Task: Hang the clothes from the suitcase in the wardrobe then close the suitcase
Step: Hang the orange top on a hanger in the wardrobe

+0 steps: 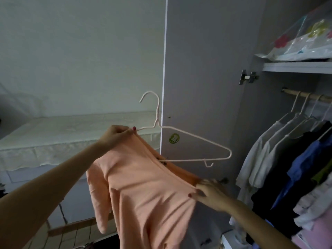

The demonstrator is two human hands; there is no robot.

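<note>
A peach top with small dark buttons hangs between my hands in front of the open wardrobe door. My left hand pinches its neckline together with one arm of a pale wire hanger. The hanger's left end sits inside the top; its right end and hook stick out bare. My right hand grips the other side of the neckline, lower right. The wardrobe rail at right carries several hung clothes. The suitcase is out of view.
A shelf above the rail holds a clear plastic bag of folded fabric. A bed with a pale cover stands at left behind the door. A wooden slatted object sits low at left.
</note>
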